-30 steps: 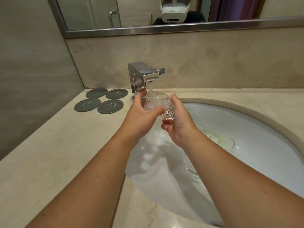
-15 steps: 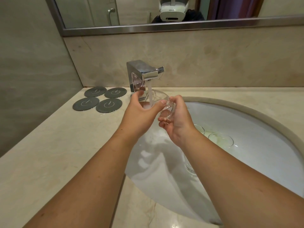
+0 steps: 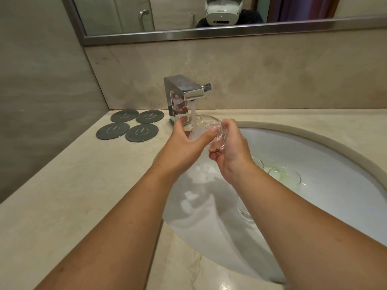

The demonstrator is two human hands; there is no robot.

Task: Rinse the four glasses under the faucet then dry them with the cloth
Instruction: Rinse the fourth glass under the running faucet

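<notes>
A clear glass [image 3: 206, 125] is held under the running chrome faucet [image 3: 184, 95], tilted with its mouth toward the stream. My left hand [image 3: 188, 143] grips it from the left, thumb across its side. My right hand [image 3: 228, 151] holds its base from the right, fingers curled under. Water pours into the glass and foams white. In the white sink basin [image 3: 324, 164] lie other glasses: one with greenish liquid [image 3: 284, 176], one partly hidden behind my right wrist [image 3: 258, 163], and one under my right forearm [image 3: 245, 212]. No cloth is in view.
Several dark grey round coasters [image 3: 127, 127] lie on the beige stone counter [image 3: 73, 195] left of the faucet. A wall closes the left side. A mirror [image 3: 209, 15] runs above the backsplash.
The glass stays under the stream while both hands turn it slightly; the view has shifted a little. Nothing was let go.
</notes>
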